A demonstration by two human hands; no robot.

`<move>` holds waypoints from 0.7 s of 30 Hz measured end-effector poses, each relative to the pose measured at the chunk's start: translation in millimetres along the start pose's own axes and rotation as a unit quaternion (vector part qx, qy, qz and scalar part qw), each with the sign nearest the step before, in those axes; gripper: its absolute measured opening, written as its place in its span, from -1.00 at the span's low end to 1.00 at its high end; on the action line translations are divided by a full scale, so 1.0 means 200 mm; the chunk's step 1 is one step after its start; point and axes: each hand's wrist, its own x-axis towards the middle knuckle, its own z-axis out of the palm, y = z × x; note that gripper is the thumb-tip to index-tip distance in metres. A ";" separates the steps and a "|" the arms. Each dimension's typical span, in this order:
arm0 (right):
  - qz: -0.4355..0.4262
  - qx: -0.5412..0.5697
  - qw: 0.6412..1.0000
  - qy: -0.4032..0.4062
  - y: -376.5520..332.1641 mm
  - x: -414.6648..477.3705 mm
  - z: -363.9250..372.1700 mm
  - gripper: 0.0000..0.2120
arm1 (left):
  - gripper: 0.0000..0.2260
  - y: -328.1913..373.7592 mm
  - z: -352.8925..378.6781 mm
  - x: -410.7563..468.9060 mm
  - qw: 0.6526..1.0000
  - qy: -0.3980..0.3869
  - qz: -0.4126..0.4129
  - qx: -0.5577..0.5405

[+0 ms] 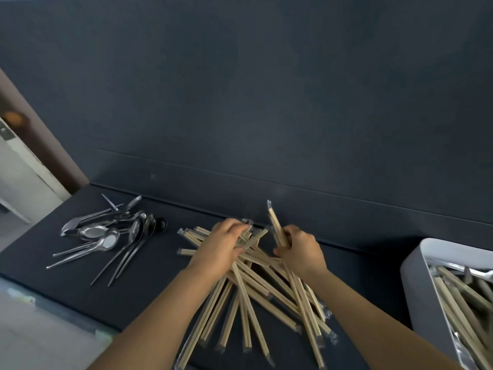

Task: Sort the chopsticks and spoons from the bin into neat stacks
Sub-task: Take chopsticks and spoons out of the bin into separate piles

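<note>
A dark blue-grey wall filled the upper part of the view, and below it ran the dark bench, its near left edge giving way to a pale floor. At the right edge of the bench stood the white bin, cut off by the frame, with more wrapped chopsticks and some metal cutlery lying jumbled inside it. In the middle of the bench lay the chopstick pile, a loose fan of pale wooden pairs in clear wrappers, crossing one another at many angles and spreading toward the near edge. To the left, well apart from that pile, sat the spoons in an untidy heap, shiny metal ones mixed with a few dark long-handled ones, handles pointing mostly toward the near left. Both bare forearms reached in from the bottom of the view. The left hand lay over the far end of the chopstick pile with its fingers curled down around several of the sticks, gripping them. The right hand, just beside it and to the right, was closed around the raised chopsticks, a wrapped bundle lifted clear of the pile at its far end, tilted up and away toward the wall.
</note>
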 end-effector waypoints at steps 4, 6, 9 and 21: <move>0.010 -0.019 1.000 -0.007 0.05 0.02 0.01 -0.63 | -0.59 0.00 0.03 -0.01 1.000 -0.021 0.004 -0.007; 0.013 -0.023 1.000 -0.011 0.07 0.02 0.01 -0.62 | -0.62 0.00 0.04 -0.02 0.999 -0.037 0.011 -0.005; 0.012 -0.024 1.000 -0.012 0.09 0.00 0.00 -0.72 | -0.65 0.00 0.05 -0.06 0.998 -0.059 0.024 0.008; -0.006 0.024 0.989 0.144 0.17 -0.42 -0.36 -0.60 | -0.64 0.24 0.03 -0.11 0.989 -0.049 0.139 -0.012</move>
